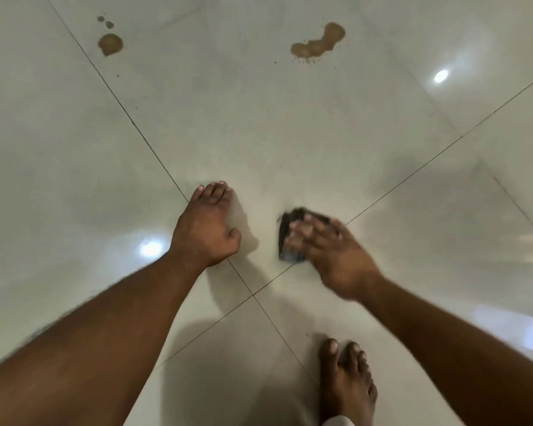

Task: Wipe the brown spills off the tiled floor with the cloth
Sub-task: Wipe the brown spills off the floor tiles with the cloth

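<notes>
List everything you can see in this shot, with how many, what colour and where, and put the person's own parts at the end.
Glossy tiled floor: one, off-white with thin dark grout lines, fills the view.
Brown liquid spills: two main patches, far side of the floor; a round one with small droplets at upper left, a longer one with specks at upper centre-right.
Dark cleaning cloth: one, dark grey, blurred, on the floor near the grout crossing, under the right hand's fingers.
Light reflections: two bright spots, white, one at upper right, one at left.
Left hand: one, resting on the floor, fingers forward.
Right hand: one, pressing on the cloth, blurred.
Bare foot: one, bottom right.
</notes>
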